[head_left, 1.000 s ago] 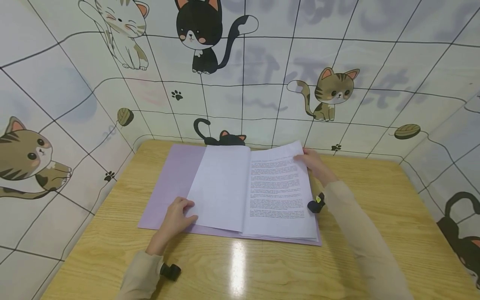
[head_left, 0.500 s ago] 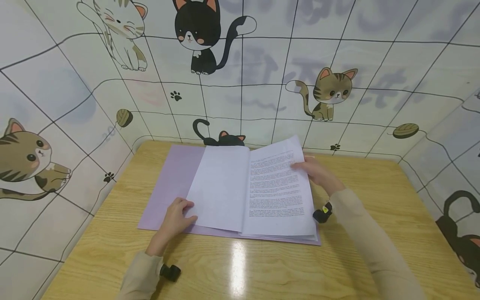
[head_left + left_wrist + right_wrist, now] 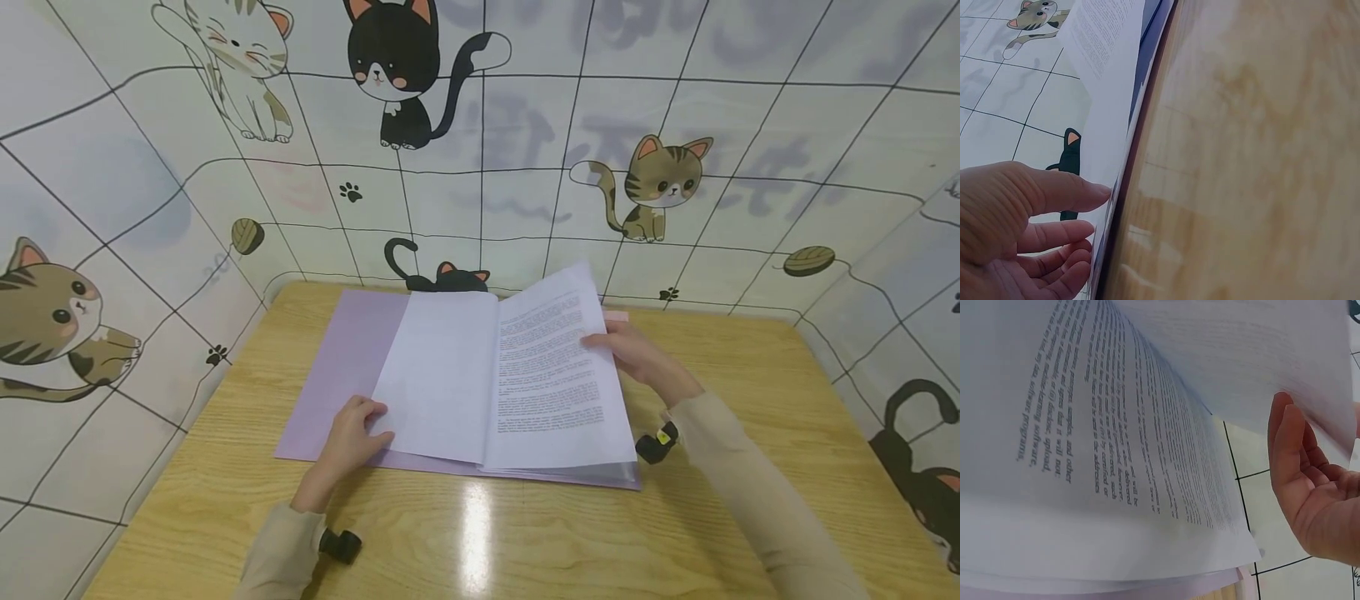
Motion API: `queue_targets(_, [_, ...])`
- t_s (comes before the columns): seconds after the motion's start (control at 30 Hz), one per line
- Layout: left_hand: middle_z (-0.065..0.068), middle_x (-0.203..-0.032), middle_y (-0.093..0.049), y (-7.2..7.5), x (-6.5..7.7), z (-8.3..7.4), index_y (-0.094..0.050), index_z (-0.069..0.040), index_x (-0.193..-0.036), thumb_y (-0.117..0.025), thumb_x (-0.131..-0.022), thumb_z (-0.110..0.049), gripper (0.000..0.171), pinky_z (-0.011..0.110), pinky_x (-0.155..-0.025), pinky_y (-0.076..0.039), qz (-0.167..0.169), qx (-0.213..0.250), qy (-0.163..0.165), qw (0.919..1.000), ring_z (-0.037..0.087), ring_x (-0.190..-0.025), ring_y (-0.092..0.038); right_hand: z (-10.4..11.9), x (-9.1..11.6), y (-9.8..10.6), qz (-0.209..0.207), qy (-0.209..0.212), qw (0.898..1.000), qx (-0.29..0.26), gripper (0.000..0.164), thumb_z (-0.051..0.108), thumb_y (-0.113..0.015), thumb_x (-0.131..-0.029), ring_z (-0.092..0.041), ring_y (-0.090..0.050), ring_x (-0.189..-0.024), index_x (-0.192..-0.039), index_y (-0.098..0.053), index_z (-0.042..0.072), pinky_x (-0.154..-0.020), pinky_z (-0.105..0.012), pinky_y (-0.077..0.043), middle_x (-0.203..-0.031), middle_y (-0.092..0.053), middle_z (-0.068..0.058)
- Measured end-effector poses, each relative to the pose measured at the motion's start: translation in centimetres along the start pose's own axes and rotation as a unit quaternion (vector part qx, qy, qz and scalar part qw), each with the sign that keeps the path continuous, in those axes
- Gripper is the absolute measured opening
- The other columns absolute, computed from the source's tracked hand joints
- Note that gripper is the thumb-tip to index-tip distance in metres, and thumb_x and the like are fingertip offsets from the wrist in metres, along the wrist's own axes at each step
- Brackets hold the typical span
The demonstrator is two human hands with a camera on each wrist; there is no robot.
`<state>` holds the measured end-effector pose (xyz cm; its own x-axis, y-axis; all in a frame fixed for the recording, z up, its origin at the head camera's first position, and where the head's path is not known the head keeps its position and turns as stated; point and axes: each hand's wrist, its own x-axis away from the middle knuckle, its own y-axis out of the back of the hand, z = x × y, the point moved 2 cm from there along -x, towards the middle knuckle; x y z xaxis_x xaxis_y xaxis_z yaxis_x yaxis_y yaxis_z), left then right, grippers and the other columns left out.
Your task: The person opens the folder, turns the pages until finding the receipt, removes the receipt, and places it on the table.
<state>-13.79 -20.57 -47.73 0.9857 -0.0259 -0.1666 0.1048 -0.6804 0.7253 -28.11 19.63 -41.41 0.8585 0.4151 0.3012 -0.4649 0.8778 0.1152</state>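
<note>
A lilac folder lies spread on the table with white sheets inside. On its left half is a blank-looking page. My left hand rests at that page's lower left edge, fingers loosely bent; in the left wrist view the thumb touches the edge. My right hand pinches the right side of a printed sheet, thumb in front and fingers behind. That sheet is raised and slanted, its top right corner highest. Below it, the right wrist view shows another printed page.
The wooden table runs up to a white wall with grid lines and cartoon cats. Behind the raised sheet a small pink strip shows. A black camera sits on each wrist.
The right hand has moved slightly down and toward me along the sheet's edge. The printed sheet has lifted higher and tilted leftward. The left hand has stayed in place.
</note>
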Motion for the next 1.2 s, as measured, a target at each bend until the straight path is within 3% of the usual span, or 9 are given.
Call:
queue_targets(0.43, [0.018,-0.094,-0.055,0.0,0.1,-0.1,-0.064,0.011,-0.096,-0.075,-0.068,0.003,0.032,0.046,-0.080,-0.046,0.000,0.002,0.001,1.0000,0.032,-0.088,-0.053,1.2,1.5,-1.6,0.017,-0.004,1.000,-0.013,0.048,0.014,-0.053,-0.093,-0.022,-0.065,-0.090,-0.134,-0.039,-0.008,-0.079,-0.039,-0.052,-0.111,-0.063,-0.013])
queue_targets(1.2, [0.018,-0.093,-0.055,-0.1,0.0,0.2,-0.064,0.011,-0.096,-0.076,-0.067,0.003,0.032,0.045,-0.078,-0.046,-0.006,0.001,-0.011,0.9999,0.032,-0.086,-0.053,3.8,1.0,-4.9,0.048,0.024,0.996,-0.067,0.044,0.012,-0.046,-0.096,-0.018,-0.063,-0.087,-0.134,-0.036,-0.007,-0.076,-0.032,-0.051,-0.102,-0.062,-0.005])
